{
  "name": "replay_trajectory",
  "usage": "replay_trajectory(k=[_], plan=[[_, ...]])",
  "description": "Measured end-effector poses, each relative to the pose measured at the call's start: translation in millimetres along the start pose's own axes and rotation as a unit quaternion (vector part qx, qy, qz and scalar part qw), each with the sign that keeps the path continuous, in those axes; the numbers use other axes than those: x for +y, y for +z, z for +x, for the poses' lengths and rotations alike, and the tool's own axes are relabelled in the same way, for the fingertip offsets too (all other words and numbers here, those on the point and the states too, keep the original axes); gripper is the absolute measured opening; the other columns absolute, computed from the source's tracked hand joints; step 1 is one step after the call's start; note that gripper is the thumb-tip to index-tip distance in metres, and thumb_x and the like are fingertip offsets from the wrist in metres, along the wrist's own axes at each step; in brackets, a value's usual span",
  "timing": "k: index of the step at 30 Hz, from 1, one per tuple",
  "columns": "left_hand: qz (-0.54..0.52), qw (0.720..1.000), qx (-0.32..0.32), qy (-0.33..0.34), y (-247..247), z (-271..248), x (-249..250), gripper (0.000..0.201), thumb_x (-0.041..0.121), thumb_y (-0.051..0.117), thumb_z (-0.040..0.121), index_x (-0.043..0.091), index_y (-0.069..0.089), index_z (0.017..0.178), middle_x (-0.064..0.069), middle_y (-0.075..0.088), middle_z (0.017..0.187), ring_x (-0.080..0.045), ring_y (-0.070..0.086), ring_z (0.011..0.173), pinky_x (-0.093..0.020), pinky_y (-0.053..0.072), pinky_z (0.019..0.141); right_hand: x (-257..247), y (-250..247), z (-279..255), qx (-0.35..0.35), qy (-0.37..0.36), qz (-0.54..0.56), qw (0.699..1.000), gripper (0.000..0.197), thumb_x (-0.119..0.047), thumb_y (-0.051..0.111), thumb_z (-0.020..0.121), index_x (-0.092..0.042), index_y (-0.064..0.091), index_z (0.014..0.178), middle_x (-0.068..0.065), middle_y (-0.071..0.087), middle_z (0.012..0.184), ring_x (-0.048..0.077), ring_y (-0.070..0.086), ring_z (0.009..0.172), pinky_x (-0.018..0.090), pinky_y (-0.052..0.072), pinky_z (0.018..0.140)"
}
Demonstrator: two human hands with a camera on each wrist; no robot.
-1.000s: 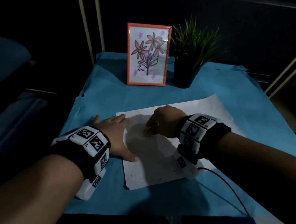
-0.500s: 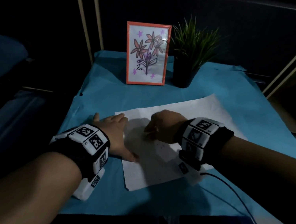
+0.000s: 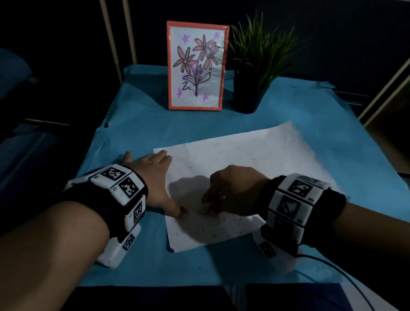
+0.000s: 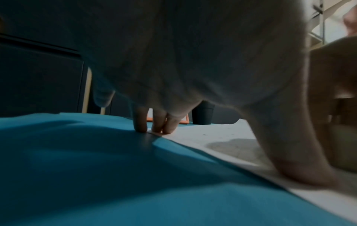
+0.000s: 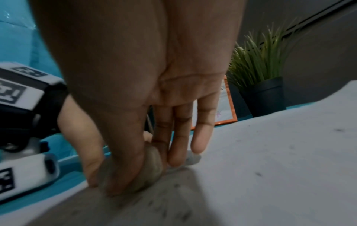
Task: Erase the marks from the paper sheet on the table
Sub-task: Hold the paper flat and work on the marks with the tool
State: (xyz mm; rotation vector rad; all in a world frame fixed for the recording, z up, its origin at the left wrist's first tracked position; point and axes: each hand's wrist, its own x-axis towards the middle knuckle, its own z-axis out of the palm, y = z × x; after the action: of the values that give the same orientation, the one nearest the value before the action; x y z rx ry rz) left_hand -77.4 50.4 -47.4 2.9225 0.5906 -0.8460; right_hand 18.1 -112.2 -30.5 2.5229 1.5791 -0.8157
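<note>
Paper [image 3: 238, 155], a white matte sheet with a slightly wavy far edge, lies flat on the smooth blue cover of the table [image 3: 125, 130], and dark crumbs speckle its near half. The left hand [image 3: 156, 181] rests spread at the sheet's left edge, fingers straight; in the left wrist view 3 fingertips [image 4: 141, 122] press down at the far left corner and the thumb presses the near edge. The right hand [image 3: 233, 191] sits on the sheet's near left part, thumb and fingers curled round a rounded, dull grey eraser [image 5: 152, 163] that touches the paper, the little finger straighter and free. A ring shows on 1 finger.

Behind the sheet a drawing [image 3: 198, 65] of pink flowers and purple stars stands upright in a glossy orange frame, with a small black scribble that cannot be read. Just beside it stands a plant [image 3: 259, 48] of thin spiky green blades in a plain dark pot. Both wrists wear black bands with white blocks printed with square black codes.
</note>
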Motion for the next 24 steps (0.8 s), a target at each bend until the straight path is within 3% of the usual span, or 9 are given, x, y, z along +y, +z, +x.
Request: replay_trajectory(k=[4, 8, 11, 16, 20, 24], plan=[[0.005, 1.0, 0.001, -0.002, -1, -1, 1, 0.134, 0.086, 0.058, 0.059, 0.018, -0.007, 0.154, 0.003, -0.013, 0.161, -0.016, -0.002, 0.149, -0.054, 0.0, 0.118, 6, 11, -8, -0.014, -0.019, 0.016, 1.0, 0.029, -0.038, 0.066, 0.086, -0.031, 0.068, 0.115, -0.007, 0.061, 0.112, 0.016, 0.054, 0.107, 0.02, 0.036, 0.082], [0.006, 1.0, 0.023, -0.005, -3, -5, 3, 0.129, 0.083, 0.061, 0.061, 0.016, 0.001, 0.154, 0.0, -0.008, 0.162, -0.018, -0.001, 0.149, -0.05, 0.001, 0.119, 10, 6, -5, 0.003, -0.021, 0.049, 0.999, 0.028, -0.033, 0.072, 0.082, -0.026, 0.072, 0.109, -0.012, 0.05, 0.092, 0.013, 0.052, 0.1, 0.025, 0.044, 0.088], [-0.023, 1.0, 0.013, 0.0, 0, -4, 3, 0.129, 0.083, 0.061, 0.061, 0.018, -0.002, 0.154, 0.001, -0.007, 0.161, -0.018, 0.003, 0.148, -0.05, 0.002, 0.119, 12, 6, -3, 0.041, -0.02, 0.062, 0.997, 0.028, -0.031, 0.071, 0.082, -0.022, 0.072, 0.109, -0.004, 0.056, 0.101, 0.02, 0.055, 0.104, 0.025, 0.044, 0.087], [-0.012, 1.0, 0.005, -0.001, 2, -2, 1, 0.13, 0.085, 0.059, 0.06, 0.02, -0.004, 0.154, 0.003, -0.008, 0.161, -0.017, 0.003, 0.149, -0.051, 0.0, 0.119, 13, 17, -21, -0.027, -0.031, 0.039, 0.998, 0.015, -0.032, 0.072, 0.082, -0.022, 0.072, 0.094, -0.004, 0.055, 0.104, 0.02, 0.054, 0.107, 0.019, 0.035, 0.079], [-0.003, 1.0, 0.002, 0.0, -1, -3, 2, 0.13, 0.086, 0.057, 0.061, 0.02, -0.004, 0.154, 0.002, -0.008, 0.162, -0.017, 0.003, 0.149, -0.052, -0.001, 0.119, 14, 11, -22, -0.007, -0.045, 0.041, 0.998, 0.028, -0.028, 0.069, 0.085, -0.021, 0.071, 0.112, -0.014, 0.047, 0.091, 0.015, 0.052, 0.1, 0.016, 0.032, 0.079], [-0.002, 1.0, 0.007, 0.002, -1, -3, 2, 0.129, 0.086, 0.057, 0.061, 0.02, -0.004, 0.154, 0.002, -0.006, 0.162, -0.017, 0.005, 0.148, -0.053, 0.0, 0.118, 13, 8, -9, 0.045, -0.039, 0.029, 0.998, 0.027, -0.029, 0.065, 0.088, -0.022, 0.069, 0.114, -0.001, 0.058, 0.112, 0.019, 0.054, 0.108, 0.016, 0.031, 0.077]])
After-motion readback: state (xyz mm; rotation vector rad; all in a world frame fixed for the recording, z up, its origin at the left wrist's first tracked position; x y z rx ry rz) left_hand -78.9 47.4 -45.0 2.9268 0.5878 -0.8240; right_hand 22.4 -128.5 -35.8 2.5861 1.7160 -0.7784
